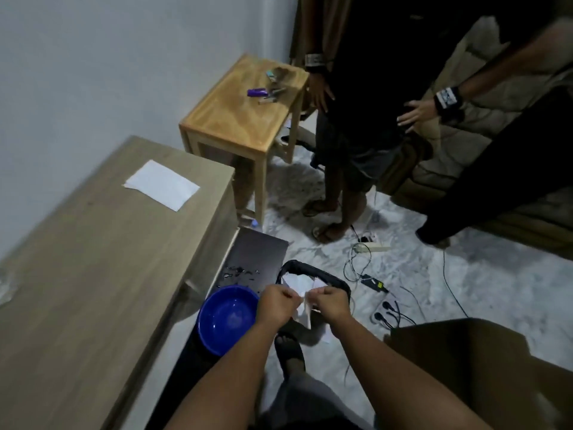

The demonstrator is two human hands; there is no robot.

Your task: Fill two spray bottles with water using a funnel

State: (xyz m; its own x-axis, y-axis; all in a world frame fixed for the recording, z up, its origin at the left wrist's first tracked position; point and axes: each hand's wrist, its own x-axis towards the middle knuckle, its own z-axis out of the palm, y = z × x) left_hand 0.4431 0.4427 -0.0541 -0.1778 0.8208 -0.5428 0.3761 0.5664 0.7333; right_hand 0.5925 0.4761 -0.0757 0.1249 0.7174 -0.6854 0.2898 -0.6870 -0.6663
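My left hand (276, 304) and my right hand (330, 302) are both fisted, each pinching a part of a white paper (303, 308) between them, above a black bin (313, 274) that holds more white paper. A blue bowl (226, 319) with a little water sits just left of my left hand on a dark low table (257, 252) with water drops on it. No spray bottle or funnel is in view.
A long beige table (102, 259) with a white sheet (161, 184) runs along the left. A small wooden stool-table (242, 110) with small items stands behind. Two people stand at the back right. Cables and a power strip (372, 247) lie on the marble floor.
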